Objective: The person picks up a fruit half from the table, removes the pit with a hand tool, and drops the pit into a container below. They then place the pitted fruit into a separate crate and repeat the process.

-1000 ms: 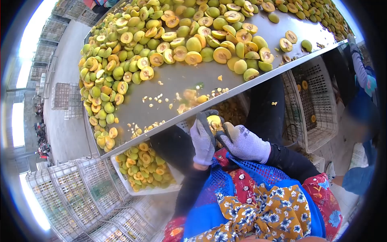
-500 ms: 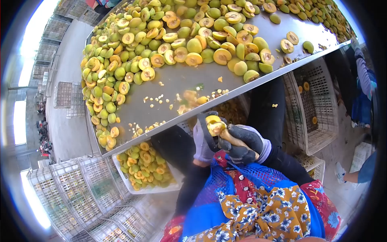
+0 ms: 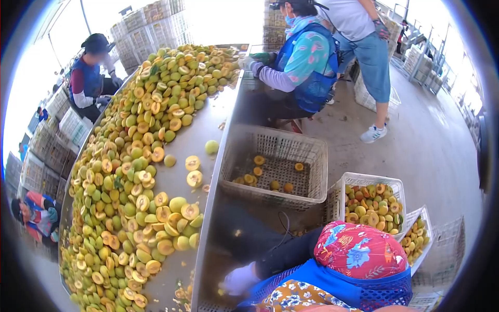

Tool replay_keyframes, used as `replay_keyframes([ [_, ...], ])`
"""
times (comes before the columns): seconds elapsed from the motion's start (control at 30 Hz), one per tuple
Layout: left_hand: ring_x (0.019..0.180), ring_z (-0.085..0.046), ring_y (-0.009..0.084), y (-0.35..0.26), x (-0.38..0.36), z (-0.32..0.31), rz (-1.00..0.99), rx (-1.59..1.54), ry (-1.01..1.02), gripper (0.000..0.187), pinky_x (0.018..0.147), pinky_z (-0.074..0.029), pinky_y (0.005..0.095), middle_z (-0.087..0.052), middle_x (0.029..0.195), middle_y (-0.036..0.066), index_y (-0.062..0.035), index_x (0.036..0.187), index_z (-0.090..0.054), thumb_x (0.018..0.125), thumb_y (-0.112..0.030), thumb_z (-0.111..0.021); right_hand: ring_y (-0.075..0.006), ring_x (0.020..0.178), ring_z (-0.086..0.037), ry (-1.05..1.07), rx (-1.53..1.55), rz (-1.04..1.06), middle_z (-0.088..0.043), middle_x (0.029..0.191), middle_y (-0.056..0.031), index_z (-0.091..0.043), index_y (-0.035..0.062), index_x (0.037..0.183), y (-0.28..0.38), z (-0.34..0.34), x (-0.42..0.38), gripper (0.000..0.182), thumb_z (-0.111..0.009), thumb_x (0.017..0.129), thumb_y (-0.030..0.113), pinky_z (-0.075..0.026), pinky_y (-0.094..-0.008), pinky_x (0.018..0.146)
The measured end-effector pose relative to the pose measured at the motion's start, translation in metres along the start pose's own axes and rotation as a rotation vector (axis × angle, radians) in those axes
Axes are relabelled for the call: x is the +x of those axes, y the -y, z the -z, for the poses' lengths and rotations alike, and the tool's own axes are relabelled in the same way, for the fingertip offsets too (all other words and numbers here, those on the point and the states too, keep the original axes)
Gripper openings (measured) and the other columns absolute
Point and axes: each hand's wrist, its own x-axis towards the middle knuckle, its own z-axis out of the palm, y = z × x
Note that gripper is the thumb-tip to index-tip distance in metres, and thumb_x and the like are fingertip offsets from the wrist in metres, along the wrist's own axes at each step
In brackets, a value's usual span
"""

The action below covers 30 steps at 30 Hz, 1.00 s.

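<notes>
My right hand [image 3: 240,281], in a pale lilac glove, is low beside the metal table's edge and smeared by motion. Its fingers are hard to make out, with a small blurred yellowish spot at their tips. My left hand is out of view. Left of my right hand, the metal table [image 3: 221,106] carries a large heap of halved yellow-green stone fruit [image 3: 122,208]. A few halves [image 3: 194,179] lie apart from the heap, and small pale seeds [image 3: 183,294] are scattered near the table's front edge.
A grey plastic crate [image 3: 319,179] with several fruit pieces stands beside the table. Right of it are two fuller crates, a white crate [image 3: 397,183] and a tilted crate [image 3: 427,221]. Co-workers sit at the table's far end [image 3: 306,73] and left side [image 3: 88,83]; another person [image 3: 364,57] stands.
My view has swung to the right. My right hand has left the fruit and wooden-handled tool's former place before my chest and is now low by the table. My left hand has gone out of view.
</notes>
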Motion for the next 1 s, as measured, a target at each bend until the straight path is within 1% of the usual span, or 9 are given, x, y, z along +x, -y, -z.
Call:
replay_keyframes([
  [0.1,0.135,-0.038,0.0435,-0.051,0.088,-0.052,-0.211,-0.323,0.066,0.057,0.113,-0.031,0.0481,-0.037,0.145,0.032,-0.0062,0.147,-0.038,0.094,-0.018,-0.056,-0.042,0.094,-0.065,0.061,-0.044,-0.039,-0.066,0.097,-0.0246,-0.043,-0.0073,0.124,0.017,0.014,-0.011,0.043,-0.049,0.095,0.023,-0.05,-0.0483,0.079],
  [0.17,0.138,-0.032,0.0477,-0.087,0.126,-0.073,-0.329,-0.279,0.233,0.067,0.113,-0.03,0.0522,-0.02,0.154,0.033,-0.0171,0.151,-0.033,0.091,-0.029,-0.06,-0.0416,0.095,-0.065,0.027,0.02,-0.055,-0.066,0.098,-0.025,-0.045,-0.007,0.122,0.025,0.022,-0.019,0.041,-0.048,0.095,0.024,-0.05,-0.0481,0.08],
  [0.27,0.135,-0.036,0.0483,-0.134,0.12,-0.07,-0.206,-0.018,0.268,0.07,0.112,-0.031,0.0532,-0.021,0.154,0.033,-0.0181,0.152,-0.03,0.09,-0.027,-0.062,-0.0406,0.096,-0.065,-0.014,-0.016,0.007,-0.066,0.099,-0.0248,-0.049,-0.0064,0.119,0.004,0.009,-0.017,0.038,-0.048,0.096,0.024,-0.05,-0.0483,0.081],
  [0.4,0.129,-0.047,0.0416,-0.093,0.117,-0.098,-0.308,-0.349,0.317,0.076,0.108,-0.036,0.045,-0.041,0.144,0.029,-0.005,0.151,-0.027,0.089,-0.022,-0.067,-0.0395,0.095,-0.066,0.022,0.057,-0.075,-0.067,0.1,-0.0238,-0.054,-0.0049,0.114,-0.002,0.011,-0.023,0.036,-0.049,0.096,0.026,-0.05,-0.0487,0.08],
  [0.43,0.117,-0.055,0.0367,-0.071,0.115,-0.139,-0.441,-0.606,0.061,0.065,0.1,-0.043,0.0424,-0.056,0.129,0.024,0.0021,0.141,-0.039,0.087,-0.019,-0.069,-0.0397,0.094,-0.066,0.023,0.04,-0.078,-0.067,0.099,-0.0238,-0.054,-0.0045,0.113,0.002,0.015,-0.027,0.036,-0.049,0.097,0.027,-0.05,-0.0488,0.08],
  [0.6,0.088,-0.061,0.0171,-0.01,0.072,-0.138,-0.075,-1.321,0.415,0.029,0.077,-0.052,0.0314,-0.066,0.099,0.009,0.0042,0.109,-0.063,0.088,-0.014,-0.07,-0.0398,0.092,-0.066,-0.008,-0.087,0.116,-0.067,0.093,-0.0261,-0.055,-0.0027,0.11,0.007,0.024,-0.04,0.041,-0.047,0.099,0.036,-0.05,-0.0497,0.082],
  [0.7,0.078,-0.058,0.0087,-0.045,0.014,-0.036,0.115,-1.676,0.468,0.026,0.067,-0.051,0.0269,-0.062,0.089,0.001,-0.0012,0.109,-0.064,0.095,-0.024,-0.065,-0.042,0.08,-0.065,-0.107,-0.148,0.269,-0.066,0.085,-0.0263,-0.051,-0.0017,0.118,-0.011,0.013,-0.029,0.041,-0.047,0.1,0.035,-0.05,-0.0516,0.073],
  [0.8,0.075,-0.062,0.0151,-0.039,-0.017,-0.045,0.254,-1.762,0.387,0.038,0.062,-0.052,0.028,-0.063,0.087,0.006,-0.003,0.116,-0.061,0.096,-0.036,-0.059,-0.0434,0.071,-0.064,-0.093,-0.091,0.025,-0.064,0.075,-0.0266,-0.047,-0.0014,0.127,0.012,0.022,-0.027,0.043,-0.049,0.1,0.032,-0.049,-0.0519,0.064],
  [1.0,0.049,-0.049,0.0094,-0.063,-0.052,-0.029,0.601,-1.942,0.592,0.069,0.042,-0.033,0.0199,-0.061,0.07,0.001,-0.0084,0.111,-0.063,0.098,-0.067,-0.029,-0.042,0.078,-0.064,-0.314,-0.07,0.166,-0.065,0.083,-0.0216,-0.05,0.0026,0.107,0.062,0.034,-0.022,0.025,-0.058,0.095,0.022,-0.051,-0.049,0.067],
])
